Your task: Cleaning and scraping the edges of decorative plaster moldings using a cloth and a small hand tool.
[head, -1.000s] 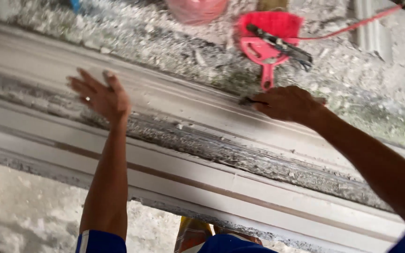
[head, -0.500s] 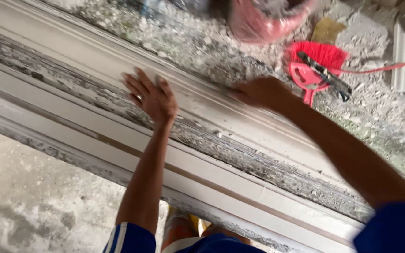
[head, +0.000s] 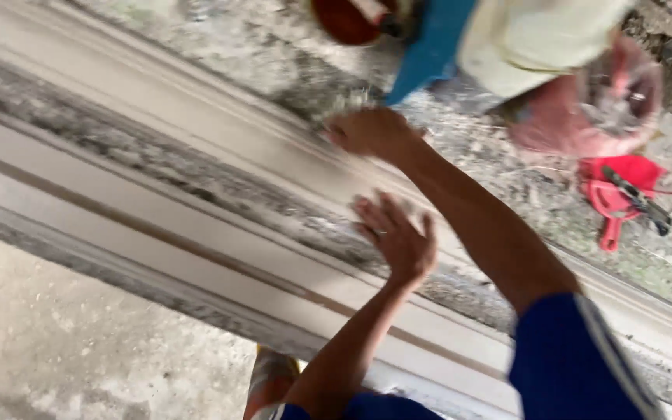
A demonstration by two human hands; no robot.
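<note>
A long white moulded plaster strip (head: 196, 225) bears both hands. Beyond the right hand (head: 371, 131), the rubble-strewn grey floor (head: 507, 171) carries a red plastic dustpan (head: 616, 194).

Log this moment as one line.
left hand: flat on moulding | right hand: pressed on upper edge, grip unclear | red scoop: beyond, untouched

I see a pale cream moulding (head: 196, 187) streaked grey, a red dustpan (head: 616, 198), and blue sleeves (head: 577, 365) (white-striped).

No packages, labels, signs or screens are in view.
</note>
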